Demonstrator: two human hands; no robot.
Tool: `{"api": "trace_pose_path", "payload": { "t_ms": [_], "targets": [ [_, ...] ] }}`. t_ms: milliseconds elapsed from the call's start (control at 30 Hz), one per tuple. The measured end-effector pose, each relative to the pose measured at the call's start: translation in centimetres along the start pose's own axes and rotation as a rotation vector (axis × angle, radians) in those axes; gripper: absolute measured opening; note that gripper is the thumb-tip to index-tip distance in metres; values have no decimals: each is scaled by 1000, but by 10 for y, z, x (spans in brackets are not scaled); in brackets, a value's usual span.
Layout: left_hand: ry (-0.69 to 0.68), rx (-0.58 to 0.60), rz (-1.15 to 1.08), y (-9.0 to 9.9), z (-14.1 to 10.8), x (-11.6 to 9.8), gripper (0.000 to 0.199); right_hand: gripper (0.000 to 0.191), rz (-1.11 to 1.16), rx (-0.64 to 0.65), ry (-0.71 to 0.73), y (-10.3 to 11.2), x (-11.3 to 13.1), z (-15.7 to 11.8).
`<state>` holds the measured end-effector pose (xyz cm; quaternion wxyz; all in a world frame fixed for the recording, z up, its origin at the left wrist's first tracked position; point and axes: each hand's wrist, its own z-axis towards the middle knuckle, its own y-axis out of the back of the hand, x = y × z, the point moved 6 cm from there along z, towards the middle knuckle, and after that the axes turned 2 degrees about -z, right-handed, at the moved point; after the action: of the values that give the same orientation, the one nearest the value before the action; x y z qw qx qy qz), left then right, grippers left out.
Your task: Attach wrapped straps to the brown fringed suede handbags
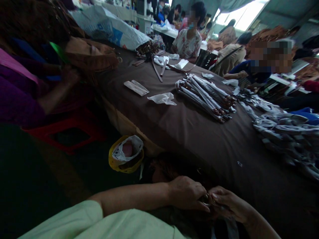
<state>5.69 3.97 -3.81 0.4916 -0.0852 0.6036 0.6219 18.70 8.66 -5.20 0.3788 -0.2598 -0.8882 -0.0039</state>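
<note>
Left hand [186, 194]: closed, gripping a small metal buckle [205, 199] at 6 o'clock (too small to see clearly).
Right hand [230, 203]: closed on its other side.
Handling: light, stiff, probably slippery; pinch the rim.
Nearby: bagged belts [205, 98] on the brown tabletop [199, 149], 12 o'clock.

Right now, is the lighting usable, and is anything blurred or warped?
Head view: the left hand and right hand sit in dim shadow, the window glares at the far end, the whole frame tilts with wide-angle bending, and a pixelated patch blurs a nearby person's head.
</note>
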Motion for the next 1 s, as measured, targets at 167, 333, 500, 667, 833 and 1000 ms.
{"api": "trace_pose_path", "payload": {
  "t_ms": [167, 333, 500, 667, 833, 1000],
  "targets": [
    [134, 97, -36, -6, -5, 5, 49, 51, -159, -14, -60, -4, 2, -3],
    [342, 149, -81, -13, -7, 19, 50, 59, -377, -196, -74, -6, 0, -3],
    [352, 155, -92, -11, -6, 27, 48, 59, -511, -348, -32, -9, 0, -6],
    [232, 190, -74, -13, -3, 24, 46, 56, -458, -242, -108, -11, -5, -7],
    [299, 278, -80, -22, -4, 26, 51, 47, -846, -385, -58, -19, 20, -14],
    [405, 193, -60, -8, -6, 30, 47, 45, -873, -585, 84, -28, 27, -16]
  ]
}}
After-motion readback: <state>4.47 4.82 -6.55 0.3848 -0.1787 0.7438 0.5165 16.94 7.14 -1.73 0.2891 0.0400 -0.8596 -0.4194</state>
